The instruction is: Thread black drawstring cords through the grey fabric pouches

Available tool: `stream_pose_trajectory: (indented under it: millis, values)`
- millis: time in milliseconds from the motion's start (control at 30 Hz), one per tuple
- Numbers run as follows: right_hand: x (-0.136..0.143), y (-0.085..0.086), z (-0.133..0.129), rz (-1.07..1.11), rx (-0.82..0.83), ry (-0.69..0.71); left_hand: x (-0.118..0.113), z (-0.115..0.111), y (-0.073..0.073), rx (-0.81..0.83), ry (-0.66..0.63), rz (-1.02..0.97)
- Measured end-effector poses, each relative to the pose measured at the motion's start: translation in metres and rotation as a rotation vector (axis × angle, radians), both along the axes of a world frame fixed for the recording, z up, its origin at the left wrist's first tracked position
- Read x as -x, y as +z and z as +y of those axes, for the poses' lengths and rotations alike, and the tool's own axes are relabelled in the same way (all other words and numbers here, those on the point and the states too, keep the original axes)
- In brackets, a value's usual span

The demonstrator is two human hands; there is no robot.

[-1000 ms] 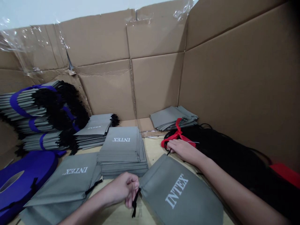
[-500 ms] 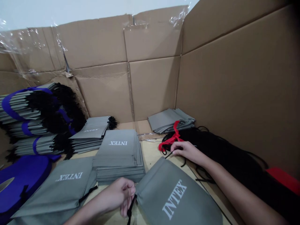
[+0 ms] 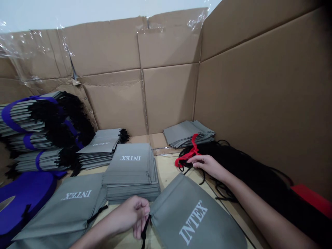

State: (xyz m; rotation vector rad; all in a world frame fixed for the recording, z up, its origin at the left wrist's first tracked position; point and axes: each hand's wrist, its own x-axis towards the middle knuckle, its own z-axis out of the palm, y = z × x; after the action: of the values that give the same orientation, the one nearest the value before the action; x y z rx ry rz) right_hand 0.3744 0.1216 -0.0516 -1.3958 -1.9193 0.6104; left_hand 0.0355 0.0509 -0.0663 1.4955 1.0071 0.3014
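A flat roll of blue strap (image 3: 38, 193) lay at the far left of the pale tabletop (image 3: 166, 166), followed by a rectangular stack of gray fabric pouches (image 3: 129, 174). The left hand (image 3: 138, 214) was closed in a pinch at the left corner of a gray, INTEX-printed drawstring pouch (image 3: 194, 214), beside its knotted black cord (image 3: 145, 228). This pouch was positioned at an angle between the hands. The right hand (image 3: 206, 166) pinched thin cord near its upper corner, just beside a red ribbon (image 3: 192, 154).

The flat grey INTEX pouch (image 3: 198, 216) slants, black cord (image 3: 143, 234) at its mouth.
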Motion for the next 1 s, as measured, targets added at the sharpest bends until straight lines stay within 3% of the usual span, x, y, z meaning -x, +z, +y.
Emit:
stream_pose_trajectory:
  millis: [367, 800, 1000]
  values:
    - [0.003, 0.007, -0.003, -0.003, -0.083, 0.008, 0.004, 0.002, -0.008, 0.003, 0.002, -0.039]
    - [0.001, -0.005, 0.000, -0.066, -0.114, 0.037, 0.001, -0.003, 0.002, -0.007, -0.003, 0.036]
    - [0.003, 0.009, -0.006, -0.176, -0.082, 0.102, 0.000, -0.001, 0.002, 0.002, 0.023, 0.039]
